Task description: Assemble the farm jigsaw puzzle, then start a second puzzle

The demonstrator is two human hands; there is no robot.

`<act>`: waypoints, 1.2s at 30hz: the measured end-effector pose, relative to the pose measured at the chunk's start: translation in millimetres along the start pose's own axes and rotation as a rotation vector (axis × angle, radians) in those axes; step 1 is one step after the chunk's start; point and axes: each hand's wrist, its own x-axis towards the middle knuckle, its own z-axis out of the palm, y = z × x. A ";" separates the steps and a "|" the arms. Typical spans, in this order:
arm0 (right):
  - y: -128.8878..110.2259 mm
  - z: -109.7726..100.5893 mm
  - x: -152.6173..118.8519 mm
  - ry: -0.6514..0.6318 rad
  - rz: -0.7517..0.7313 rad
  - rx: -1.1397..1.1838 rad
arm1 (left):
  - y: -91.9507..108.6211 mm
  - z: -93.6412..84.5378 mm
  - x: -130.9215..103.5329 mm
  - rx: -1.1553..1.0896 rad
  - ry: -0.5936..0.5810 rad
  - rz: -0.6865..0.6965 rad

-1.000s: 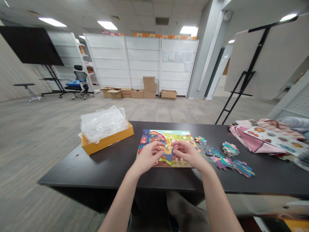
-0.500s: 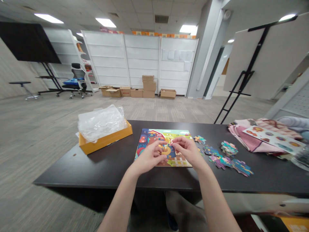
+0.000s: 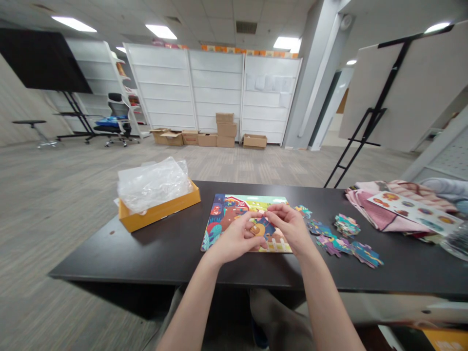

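Observation:
A colourful farm-scene picture board [image 3: 215, 226] lies flat on the dark table. Over its middle, my left hand [image 3: 239, 238] has its fingers curled, with the index fingertip close to my right fingertips. My right hand [image 3: 288, 225] pinches over the upper right part of the board; whatever is between its fingers is too small to make out. Just right of the board lie loose puzzle pieces [image 3: 320, 227], a small pile of pieces [image 3: 347, 225] and more pieces [image 3: 366, 254]. Part of the board is hidden under both hands.
A yellow box [image 3: 161, 213] holding clear plastic wrap [image 3: 153, 185] stands at the table's left. Pink cloths [image 3: 373, 209] with a sticker sheet [image 3: 417, 212] lie on the right. Beyond the dark table [image 3: 146, 258] are cardboard boxes, shelves and an easel stand [image 3: 369, 124].
Both hands have shifted slightly to the right over the board, and my left fingertips are now closer to my right ones. More of the board's left side shows.

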 end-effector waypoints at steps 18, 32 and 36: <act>1.9 -7.3 -5.9 -0.312 0.106 -0.094 | -7.9 -1.6 -2.3 0.107 0.209 0.029; 10.4 -15.6 37.6 -0.026 0.047 -0.283 | -6.0 -30.9 -18.5 1.085 0.379 0.076; 13.9 1.0 82.0 -0.086 0.027 -0.377 | -0.4 -38.4 -23.1 1.229 0.393 0.055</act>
